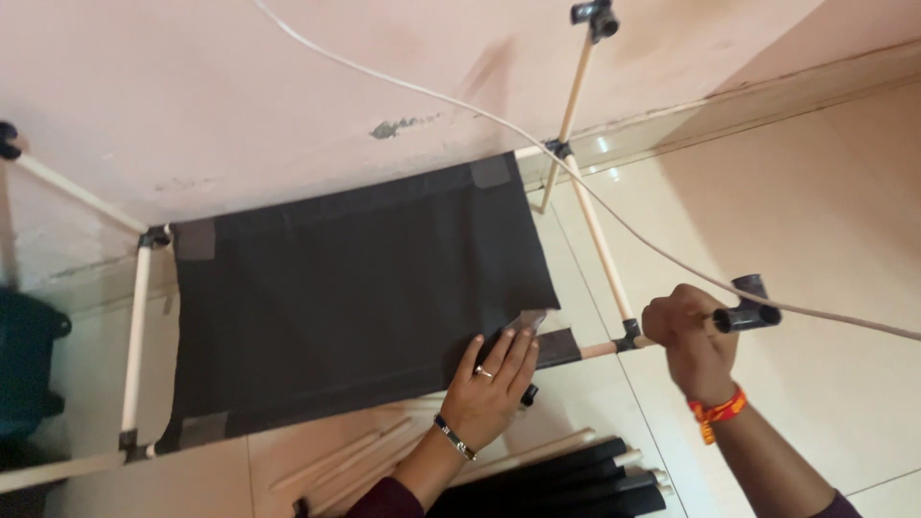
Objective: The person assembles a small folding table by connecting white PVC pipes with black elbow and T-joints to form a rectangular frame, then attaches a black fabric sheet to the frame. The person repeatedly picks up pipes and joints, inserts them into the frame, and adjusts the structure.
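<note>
Black fabric shelf panel (355,307) stretching between pale wooden rods, sitting mid-frame against the wall; likely light, soft and limp, wanting support at its hemmed edges rather than mid-cloth. Pressing flat on its corner at 5 o'clock: left hand (491,388), fingers spread, pinching nothing. Closing round a black plastic connector (746,309) at 3 o'clock: right hand (693,338), grip wrapped tight on the rod end; connector probably rigid, smooth, best held by its body. Crossing overhead: white cord (614,216). Lying at 6 o'clock on the tiled floor (825,192): spare rods and black tubes (566,484).
</note>
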